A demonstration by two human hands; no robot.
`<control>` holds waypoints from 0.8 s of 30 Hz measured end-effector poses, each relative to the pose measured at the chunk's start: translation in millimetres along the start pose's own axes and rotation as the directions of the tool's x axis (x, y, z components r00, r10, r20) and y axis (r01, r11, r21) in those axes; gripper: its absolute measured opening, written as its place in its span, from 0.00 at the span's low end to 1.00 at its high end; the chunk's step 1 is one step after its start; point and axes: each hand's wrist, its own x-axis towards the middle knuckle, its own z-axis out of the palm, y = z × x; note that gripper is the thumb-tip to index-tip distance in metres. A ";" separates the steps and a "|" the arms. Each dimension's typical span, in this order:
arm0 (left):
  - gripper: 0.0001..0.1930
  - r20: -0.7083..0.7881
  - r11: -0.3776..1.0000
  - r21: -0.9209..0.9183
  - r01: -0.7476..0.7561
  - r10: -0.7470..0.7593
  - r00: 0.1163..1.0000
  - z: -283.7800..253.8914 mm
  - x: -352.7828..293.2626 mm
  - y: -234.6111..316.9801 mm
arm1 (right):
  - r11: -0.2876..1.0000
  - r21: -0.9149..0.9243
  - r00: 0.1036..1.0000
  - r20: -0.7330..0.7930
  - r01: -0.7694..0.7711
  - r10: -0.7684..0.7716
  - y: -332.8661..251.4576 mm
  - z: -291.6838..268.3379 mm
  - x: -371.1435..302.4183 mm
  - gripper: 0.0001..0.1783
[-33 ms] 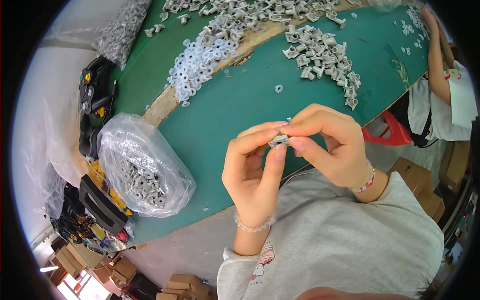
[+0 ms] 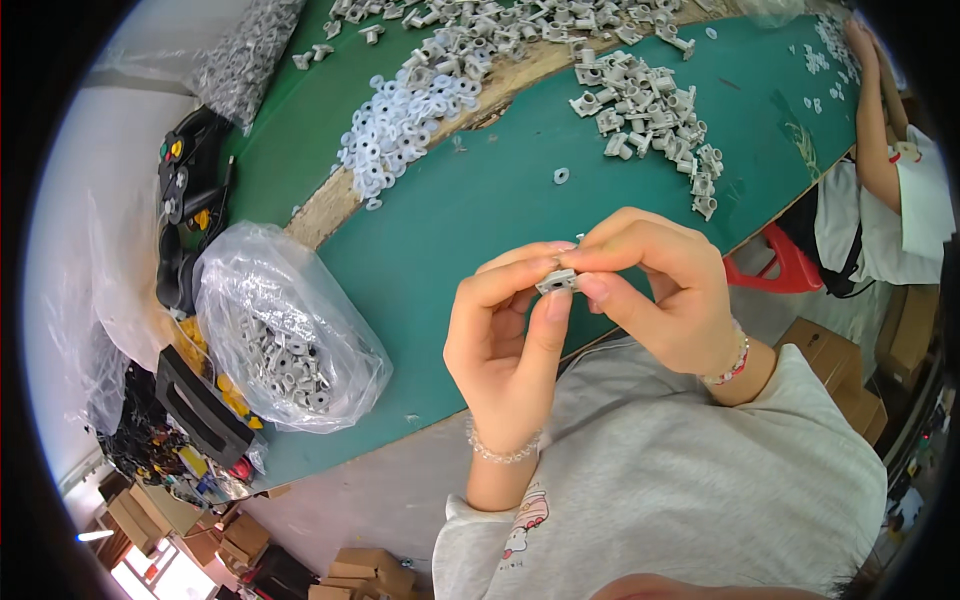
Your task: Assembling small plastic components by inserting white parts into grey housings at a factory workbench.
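A small grey plastic fitting (image 2: 557,281) with a dark hole is pinched between the fingertips of both hands, just past the table's near edge. My left hand (image 2: 508,345) grips it from the left with thumb and forefinger. From the right, my right hand (image 2: 662,288) closes thumb and fingers on the same piece, its fingertips almost touching the left ones. The fingers cover part of the fitting. Beyond them lies a single translucent washer (image 2: 561,176). A heap of similar grey fittings (image 2: 650,110) sits farther back, and many translucent washers (image 2: 400,125) are piled to its left.
An open clear plastic bag (image 2: 350,340) of grey parts stands on the green table (image 2: 440,230) at left. Black game controllers (image 2: 183,185) lie beyond it. Another person's arm (image 2: 875,120) reaches in at far right, near a red stool (image 2: 785,262). Cardboard boxes (image 2: 370,572) stand below.
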 end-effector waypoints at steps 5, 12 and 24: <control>0.11 0.004 0.987 -0.155 0.050 -0.050 0.999 -14.5 -6.4 2.0 | 1.000 0.014 0.999 0.043 -0.001 0.001 -2.4 10.4 2.6 0.08; 0.11 -0.027 0.981 -0.178 0.071 -0.077 0.997 -23.4 -9.9 3.1 | 1.000 -0.015 0.996 0.084 -0.001 0.002 -4.0 18.5 1.9 0.08; 0.10 -0.071 0.987 -0.134 0.085 -0.095 0.993 -26.6 -10.4 3.5 | 0.999 0.002 0.993 0.112 -0.048 0.048 -2.7 25.6 -0.1 0.07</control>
